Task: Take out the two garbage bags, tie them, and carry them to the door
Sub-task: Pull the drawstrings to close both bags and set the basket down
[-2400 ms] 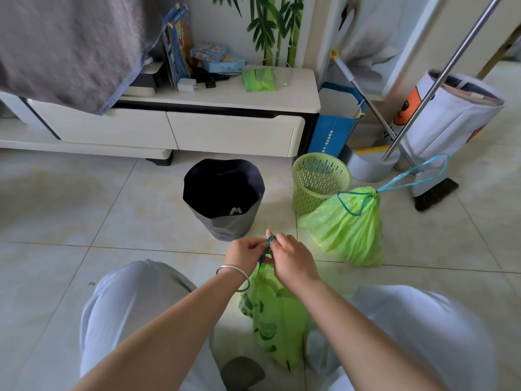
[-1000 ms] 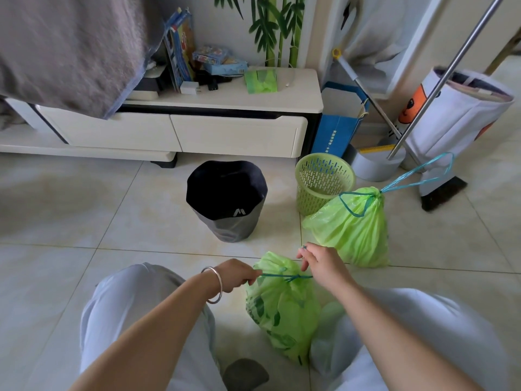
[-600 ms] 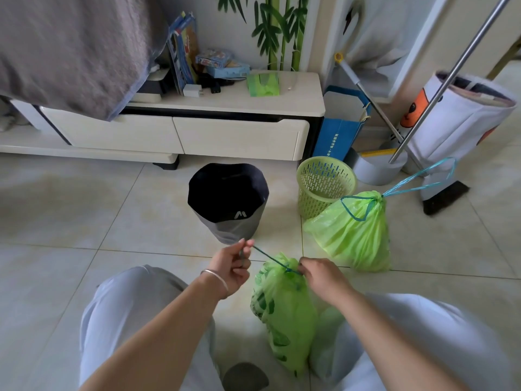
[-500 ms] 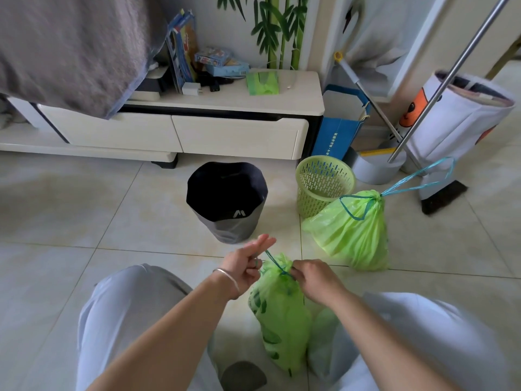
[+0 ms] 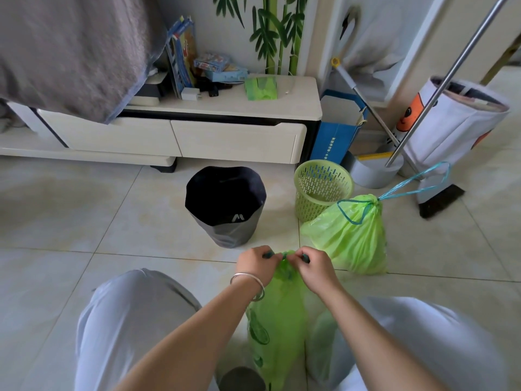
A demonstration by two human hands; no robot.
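Left hand (image 5: 255, 262): fingers pinched shut on the blue drawstring at the neck of the near garbage bag (image 5: 277, 314); a silver bracelet (image 5: 249, 282) circles the wrist.
Right hand (image 5: 315, 268): fingers closed on the same drawstring, just beside the left hand.
Near garbage bag: green, upright on the floor (image 5: 70, 221) between the person's knees, neck gathered between the two hands.
Second garbage bag (image 5: 349, 235): green, cinched, on the floor beside the green basket (image 5: 321, 187), its drawstring loop trailing right.
Black bin (image 5: 225, 206): upright, beyond the hands.
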